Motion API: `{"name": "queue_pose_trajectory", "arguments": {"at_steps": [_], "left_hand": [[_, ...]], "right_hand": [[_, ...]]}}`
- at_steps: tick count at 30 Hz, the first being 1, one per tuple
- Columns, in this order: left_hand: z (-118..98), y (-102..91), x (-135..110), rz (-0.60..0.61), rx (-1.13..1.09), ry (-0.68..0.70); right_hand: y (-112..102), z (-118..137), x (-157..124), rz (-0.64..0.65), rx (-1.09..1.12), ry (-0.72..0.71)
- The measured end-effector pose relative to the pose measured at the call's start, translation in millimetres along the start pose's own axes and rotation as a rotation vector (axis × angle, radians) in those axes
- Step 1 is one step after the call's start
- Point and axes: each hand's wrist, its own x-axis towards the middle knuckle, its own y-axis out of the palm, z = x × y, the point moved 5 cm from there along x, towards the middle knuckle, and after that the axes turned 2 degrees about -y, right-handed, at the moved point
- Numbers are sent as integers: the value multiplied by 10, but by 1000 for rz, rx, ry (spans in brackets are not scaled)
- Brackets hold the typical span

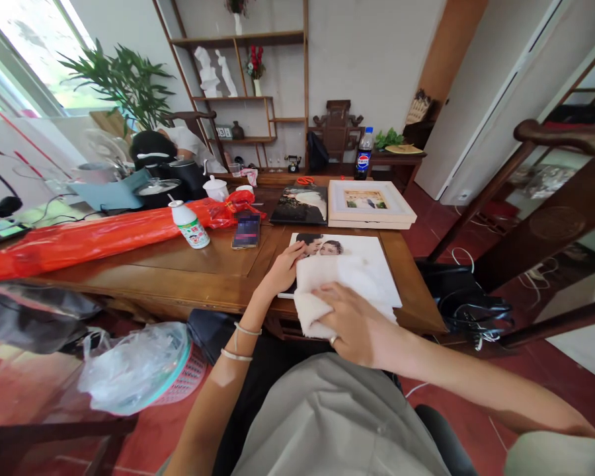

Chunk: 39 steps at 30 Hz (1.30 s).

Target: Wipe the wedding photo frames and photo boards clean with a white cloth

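Note:
A large white photo print lies at the near right of the wooden table. My right hand presses a white cloth flat on the print's near half, fingers closed over the cloth. My left hand rests on the print's left edge, fingers laid flat, holding it down. Two thin bracelets circle my left wrist.
A phone, a small white bottle and a long red plastic bag lie to the left. A dark photo and a white framed picture sit behind. A Pepsi bottle, a chair and a bin stand around.

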Motion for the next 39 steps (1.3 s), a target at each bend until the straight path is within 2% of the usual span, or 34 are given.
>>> {"name": "queue_pose_trajectory", "arguments": {"at_steps": [1, 3, 8, 11, 14, 16, 19, 21, 24, 27, 31, 34, 36, 39], "left_hand": [[0, 0, 1, 3, -3, 2], [0, 3, 4, 1, 0, 8], [23, 22, 10, -24, 21, 4], [33, 29, 9, -21, 25, -4], [26, 26, 8, -17, 24, -6], [18, 23, 9, -16, 19, -5], [13, 18, 8, -23, 9, -1], [15, 14, 7, -25, 5, 4], [19, 15, 6, -14, 2, 18], [16, 21, 11, -3, 9, 31], [20, 20, 10, -18, 26, 5], [11, 21, 3, -16, 32, 4], [5, 21, 1, -13, 34, 8], [14, 22, 7, -17, 29, -3]], "right_hand": [[7, 12, 3, 2, 7, -3], [7, -143, 61, -17, 23, 17], [-48, -969, 401, -47, -16, 158], [-64, -1231, 553, -30, 2, 210], [-26, -1152, 541, 22, -33, 224], [13, -915, 439, 64, -67, 201], [49, -425, 201, 115, -82, 198], [81, -126, 48, 196, -86, 191], [98, 57, -52, 246, -40, 157], [62, -210, 46, 162, -3, 174], [-11, -900, 340, 59, -91, 246], [-43, -1276, 514, 64, -125, 298], [-50, -1345, 544, 76, -124, 310], [-37, -1126, 433, 81, -109, 251]]}}
